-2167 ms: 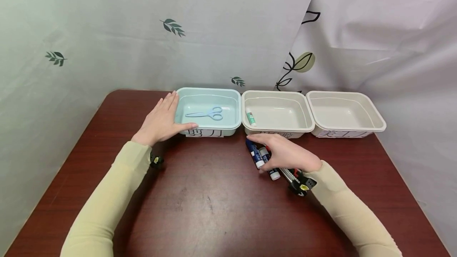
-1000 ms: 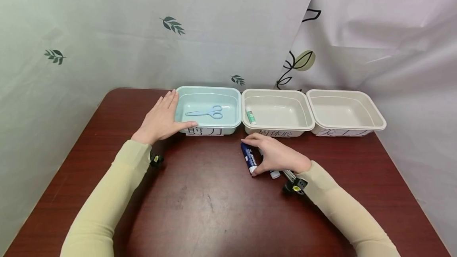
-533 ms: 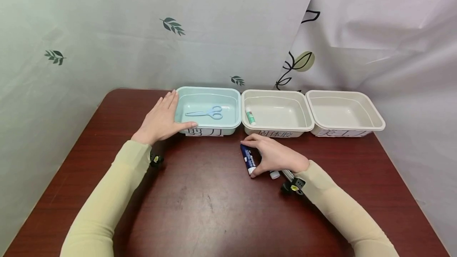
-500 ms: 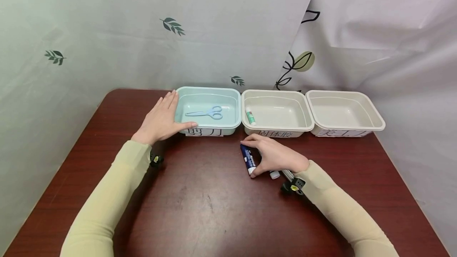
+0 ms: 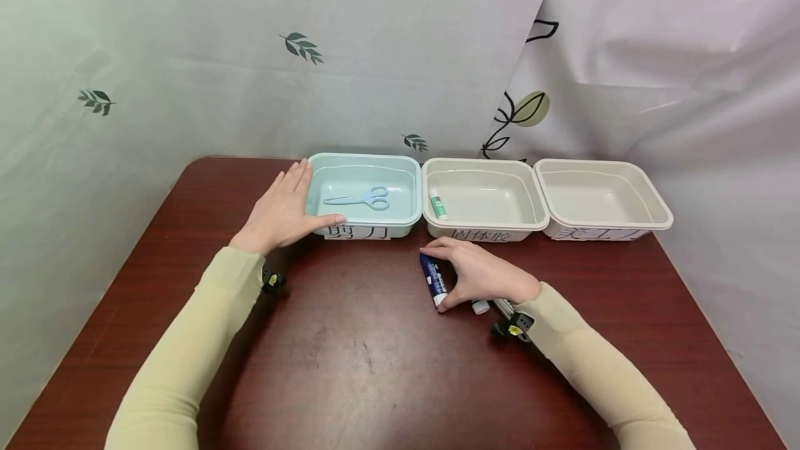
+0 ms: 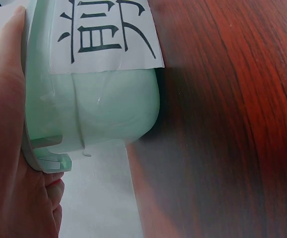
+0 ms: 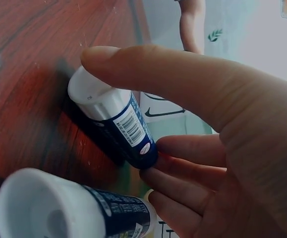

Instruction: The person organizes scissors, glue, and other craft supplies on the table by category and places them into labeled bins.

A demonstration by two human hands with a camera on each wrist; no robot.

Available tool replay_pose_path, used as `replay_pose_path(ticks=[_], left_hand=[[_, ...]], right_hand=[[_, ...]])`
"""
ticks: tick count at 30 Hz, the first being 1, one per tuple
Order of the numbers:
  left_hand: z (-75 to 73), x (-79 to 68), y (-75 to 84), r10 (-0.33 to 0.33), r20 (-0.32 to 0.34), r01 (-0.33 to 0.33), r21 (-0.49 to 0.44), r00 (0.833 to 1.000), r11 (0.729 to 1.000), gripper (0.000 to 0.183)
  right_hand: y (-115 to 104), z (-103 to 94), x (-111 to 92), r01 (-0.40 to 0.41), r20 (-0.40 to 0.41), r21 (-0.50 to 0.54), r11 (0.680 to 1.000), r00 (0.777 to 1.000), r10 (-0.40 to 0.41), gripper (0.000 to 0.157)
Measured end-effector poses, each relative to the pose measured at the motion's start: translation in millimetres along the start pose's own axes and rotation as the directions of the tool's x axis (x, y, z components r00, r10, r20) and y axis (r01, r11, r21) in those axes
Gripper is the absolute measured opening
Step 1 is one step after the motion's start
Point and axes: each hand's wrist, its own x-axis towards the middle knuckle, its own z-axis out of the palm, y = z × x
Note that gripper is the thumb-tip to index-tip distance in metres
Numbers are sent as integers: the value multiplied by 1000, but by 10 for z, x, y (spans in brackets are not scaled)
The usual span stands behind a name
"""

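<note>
- Right hand (image 5: pixel 484 273): pinches a dark-blue cylindrical glue stick with a white end (image 5: pixel 434 280), thumb on the white end, fingertips at the blue far end; whether the stick is clear of the tabletop cannot be told.
- Under the right hand: a second blue-and-white glue stick (image 7: pixel 123 213), largely covered in the head view.
- Under the right wrist: a silvery metal strip (image 5: pixel 503 308), mostly hidden, beside a black wrist camera (image 5: pixel 515 325).
- Left hand (image 5: pixel 278 210): fingers straight, thumb spread wide, resting on the left and front rim of a pale-blue rectangular plastic bin (image 5: pixel 365 172).
- Right of the left hand, inside that bin: light-blue scissors (image 5: pixel 375 198), handles to the right.
- Just beyond the right hand: a cream rectangular plastic bin (image 5: pixel 500 193), holding a green-and-white glue stick (image 5: pixel 439 207) at its left end.
- Farther out, to the right hand's right: another cream plastic bin (image 5: pixel 600 193).
- Beneath both hands: a reddish-brown wooden tabletop (image 5: pixel 369 367).
- Beyond everything: a pale leaf-patterned curtain (image 5: pixel 400 19).
</note>
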Motion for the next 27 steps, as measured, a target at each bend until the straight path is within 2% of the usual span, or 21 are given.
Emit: replay_pose_path(ticks=[11,22,27], left_hand=[[12,0,-8,1,-7,-1,-3,1000,1000,124],[16,-3,-11,1,-2,-1,-2,1000,1000,124],[12,-3,-5,1,-3,-1,-4,1000,1000,124]], right_hand=[[-33,-121,-49,-12,-45,25,1000,999,13,100],[-86,-381,-170,15,-109,55,998,994,-9,98],[-92,-533,-217,-6,-147,77,997,989,17,98]])
